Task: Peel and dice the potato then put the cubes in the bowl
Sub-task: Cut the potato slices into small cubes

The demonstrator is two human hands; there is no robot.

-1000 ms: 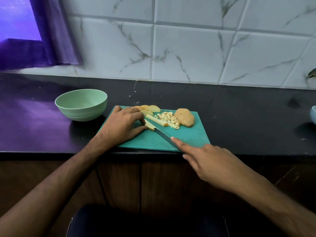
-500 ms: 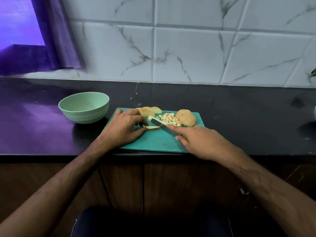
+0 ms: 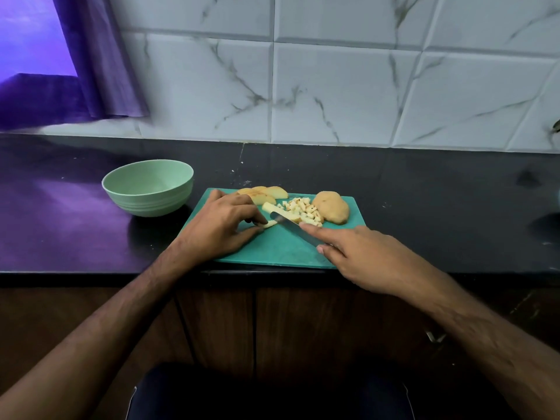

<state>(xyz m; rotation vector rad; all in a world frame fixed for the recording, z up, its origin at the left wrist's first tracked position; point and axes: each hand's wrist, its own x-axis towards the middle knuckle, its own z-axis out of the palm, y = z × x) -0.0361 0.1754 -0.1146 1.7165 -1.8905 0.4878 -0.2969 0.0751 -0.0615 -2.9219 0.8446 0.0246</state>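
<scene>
A teal cutting board [image 3: 281, 250] lies on the black counter. On it are potato slices [image 3: 272, 193] at the back, a pile of small potato cubes [image 3: 304, 209], a potato strip [image 3: 280, 213] and a large uncut potato piece [image 3: 331, 207] at the right. My left hand [image 3: 224, 225] pinches the end of a thin potato strip [image 3: 269, 224]. My right hand [image 3: 360, 256] grips a knife [image 3: 294, 228], index finger along the blade's back; the blade tip reaches the strips. An empty pale green bowl [image 3: 148, 187] stands left of the board.
The black counter [image 3: 439, 213] runs wall to wall under a marble-tiled backsplash. A purple curtain [image 3: 103, 71] hangs at the back left. Wooden cabinet doors [image 3: 303, 328] sit below the counter edge. A pale object shows at the right frame edge.
My right hand pushed the knife forward toward the strips, then drew back slightly. My left hand stayed on the thin strip. The view shifted a little.
</scene>
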